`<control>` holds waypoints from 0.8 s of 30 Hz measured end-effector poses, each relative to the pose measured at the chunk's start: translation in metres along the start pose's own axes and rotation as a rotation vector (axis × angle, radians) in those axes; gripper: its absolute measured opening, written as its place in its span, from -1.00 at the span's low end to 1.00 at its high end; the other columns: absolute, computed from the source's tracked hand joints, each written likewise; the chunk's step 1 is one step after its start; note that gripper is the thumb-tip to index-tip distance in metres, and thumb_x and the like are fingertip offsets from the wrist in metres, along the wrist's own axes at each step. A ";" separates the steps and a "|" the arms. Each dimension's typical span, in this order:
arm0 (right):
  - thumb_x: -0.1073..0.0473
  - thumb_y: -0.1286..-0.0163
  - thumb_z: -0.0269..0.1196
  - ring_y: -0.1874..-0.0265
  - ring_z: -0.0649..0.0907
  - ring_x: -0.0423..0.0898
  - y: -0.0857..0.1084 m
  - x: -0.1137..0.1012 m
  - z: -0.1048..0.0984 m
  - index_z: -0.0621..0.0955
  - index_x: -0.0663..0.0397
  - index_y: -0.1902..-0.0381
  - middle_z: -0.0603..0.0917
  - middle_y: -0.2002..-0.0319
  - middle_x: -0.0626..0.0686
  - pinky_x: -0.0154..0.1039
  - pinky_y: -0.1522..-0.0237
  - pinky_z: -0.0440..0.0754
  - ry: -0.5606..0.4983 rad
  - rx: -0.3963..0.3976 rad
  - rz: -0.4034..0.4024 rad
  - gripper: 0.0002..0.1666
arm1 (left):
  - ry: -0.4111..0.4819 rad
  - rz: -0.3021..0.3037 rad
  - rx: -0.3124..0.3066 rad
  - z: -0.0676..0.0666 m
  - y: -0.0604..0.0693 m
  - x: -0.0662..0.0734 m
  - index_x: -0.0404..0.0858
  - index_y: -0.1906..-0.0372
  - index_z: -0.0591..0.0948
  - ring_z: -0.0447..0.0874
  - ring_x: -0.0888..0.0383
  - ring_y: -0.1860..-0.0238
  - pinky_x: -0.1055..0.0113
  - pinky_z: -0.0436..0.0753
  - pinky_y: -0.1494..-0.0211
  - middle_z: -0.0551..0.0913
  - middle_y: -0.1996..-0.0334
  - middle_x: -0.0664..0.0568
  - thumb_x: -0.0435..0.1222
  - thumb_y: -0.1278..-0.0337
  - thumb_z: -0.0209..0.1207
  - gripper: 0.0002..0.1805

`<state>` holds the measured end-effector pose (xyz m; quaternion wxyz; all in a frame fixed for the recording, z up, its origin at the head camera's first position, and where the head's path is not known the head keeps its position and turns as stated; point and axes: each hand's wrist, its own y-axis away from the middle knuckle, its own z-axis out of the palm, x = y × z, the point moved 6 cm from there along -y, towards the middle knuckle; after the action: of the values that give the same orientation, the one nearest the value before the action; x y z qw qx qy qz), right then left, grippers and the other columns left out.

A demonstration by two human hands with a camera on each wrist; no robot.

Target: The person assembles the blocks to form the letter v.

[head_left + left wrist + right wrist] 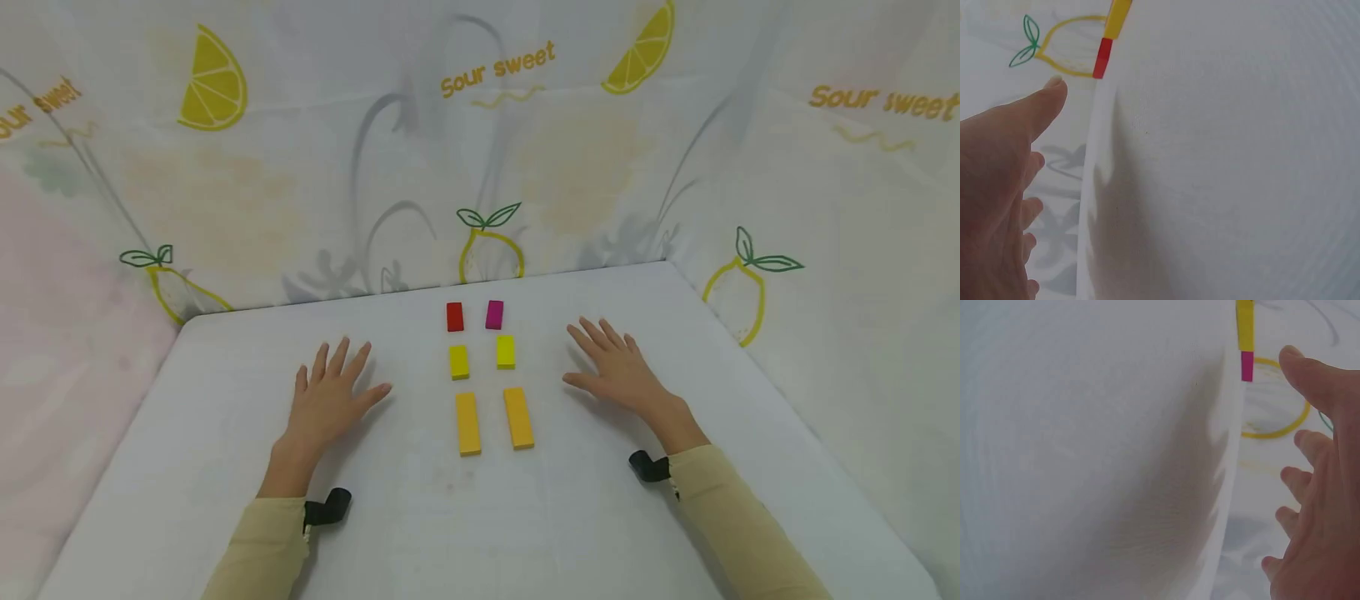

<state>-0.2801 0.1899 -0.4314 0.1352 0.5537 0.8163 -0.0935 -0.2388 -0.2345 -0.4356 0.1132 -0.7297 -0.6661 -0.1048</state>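
Observation:
Six blocks lie in two columns in the head view: a red block (454, 317) and a magenta block (494, 315) at the back, two yellow blocks (459, 362) (506, 352) in the middle, and two longer orange blocks (468, 424) (518, 417) in front. To their left, my left hand (327, 406) is spread, palm down, touching no block. My right hand (617, 371) is likewise spread on their right, holding nothing. The left wrist view shows the red block (1102, 58) beyond my thumb; the right wrist view shows the magenta block (1247, 366).
A white table (405, 533) with a rounded back left corner carries the blocks. Behind and beside it hangs a pale cloth (300, 167) printed with lemons and lettering. Each wrist wears a small black camera (330, 507) (648, 467) below a beige sleeve.

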 end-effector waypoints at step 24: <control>-0.36 -0.33 0.20 -0.61 -0.05 0.16 0.005 -0.039 0.006 0.05 -0.30 -0.59 0.01 -0.62 -0.03 0.38 -0.48 -0.14 0.012 -0.035 -0.137 0.01 | -0.068 0.122 -0.041 0.012 0.004 0.052 0.09 -0.58 0.08 -0.22 -0.21 -0.61 -0.34 -0.16 -0.52 -0.04 -0.62 -0.06 0.33 -0.20 0.07 -0.07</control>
<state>-0.2609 0.1556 -0.4245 0.1334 0.4945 0.8547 -0.0849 -0.2297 -0.1819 -0.4309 0.0817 -0.7742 -0.6216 -0.0865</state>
